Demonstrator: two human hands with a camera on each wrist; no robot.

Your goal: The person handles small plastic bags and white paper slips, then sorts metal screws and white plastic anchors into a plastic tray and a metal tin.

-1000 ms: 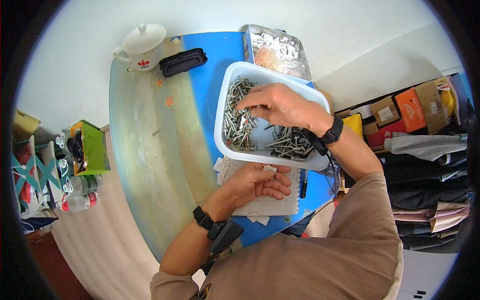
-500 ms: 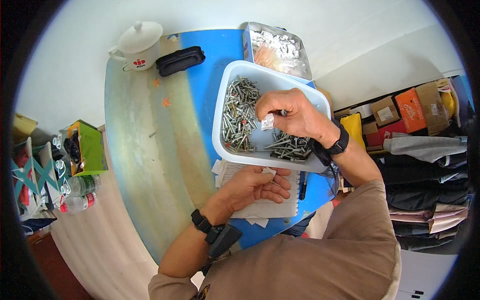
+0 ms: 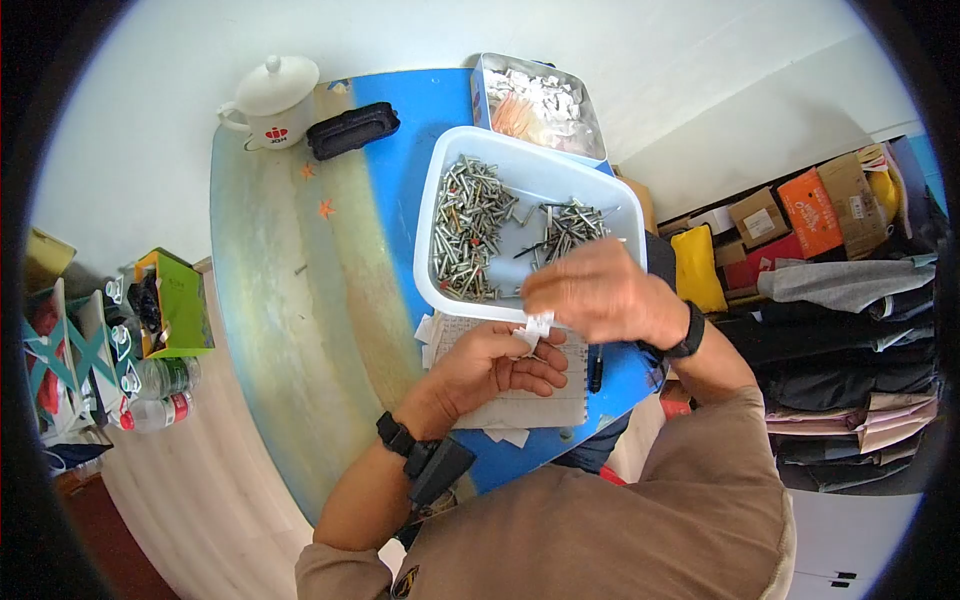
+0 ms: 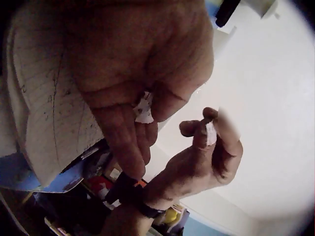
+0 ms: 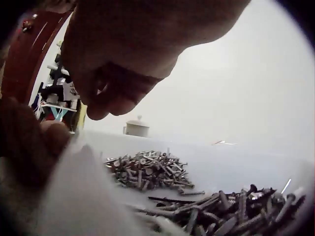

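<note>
My left hand [image 3: 490, 370], palm up over the lined notebook [image 3: 555, 405], pinches a torn white paper scrap [image 4: 144, 110] between thumb and fingers. Just above it, my right hand [image 3: 610, 295] pinches another small paper piece [image 4: 210, 133] in its fingertips. In the head view the two pieces nearly overlap, and the right hand is blurred. Behind the hands stands a pale blue plastic basin [image 3: 424, 225]. One heap of screws [image 3: 468, 225] fills its left side; a darker heap of longer screws [image 3: 572, 225] lies at the right, partly hidden by my right hand in the head view.
A metal tin [image 3: 480, 95] with crumpled paper bits stands behind the basin. At the back left are a lidded white mug [image 3: 278, 110] and a black case [image 3: 352, 130]. A black pen [image 3: 596, 368] lies beside the notebook, and paper scraps [image 3: 508, 437] stick out below it.
My right hand has come from the left screw heap, out across the basin, and down to my left hand, carrying the paper piece. The left hand keeps its place and its scrap.
</note>
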